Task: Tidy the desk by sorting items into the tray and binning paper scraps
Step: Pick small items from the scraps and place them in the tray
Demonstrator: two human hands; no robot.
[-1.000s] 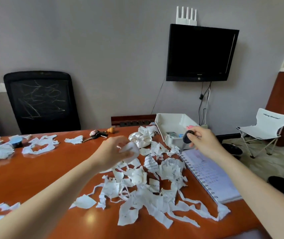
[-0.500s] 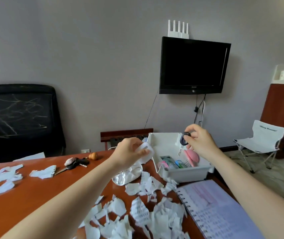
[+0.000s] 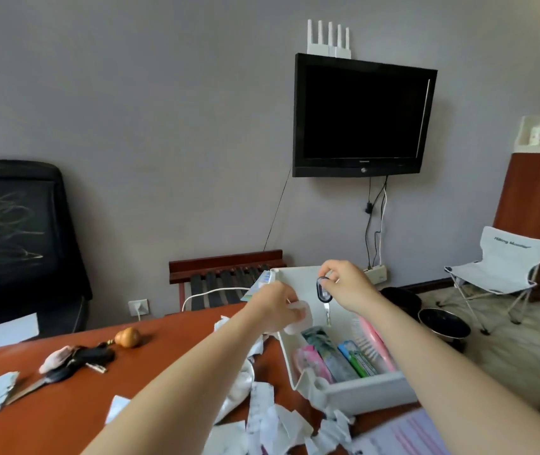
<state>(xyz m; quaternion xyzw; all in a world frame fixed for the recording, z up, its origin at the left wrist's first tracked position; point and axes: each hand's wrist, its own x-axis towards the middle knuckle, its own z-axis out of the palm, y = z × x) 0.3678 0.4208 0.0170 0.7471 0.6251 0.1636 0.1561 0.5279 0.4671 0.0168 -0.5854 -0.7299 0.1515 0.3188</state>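
Right hand (image 3: 344,285), at 1 o'clock from the frame's centre, pinches one dark key fob (image 3: 323,289) between thumb and curled fingers. The fob hangs over the one white tray (image 3: 360,394). Its long axis is upright, and a small metal key dangles from it pointing to 6 o'clock.

Left hand (image 3: 273,307), just at the fob's 8 o'clock, is curled around one small white object (image 3: 298,318) above the tray's left rim.

Inside the tray one pink brush (image 3: 373,343) and at least three flat packets (image 3: 329,354) lie side by side, their long axes running from 11 to 5 o'clock.

Torn paper scraps (image 3: 271,418), too many to count, litter the orange desk (image 3: 65,412) at the tray's 7 o'clock. One bunch of keys (image 3: 89,356) lies well apart at 9 o'clock. One notebook (image 3: 403,436) sits at the tray's 6 o'clock.
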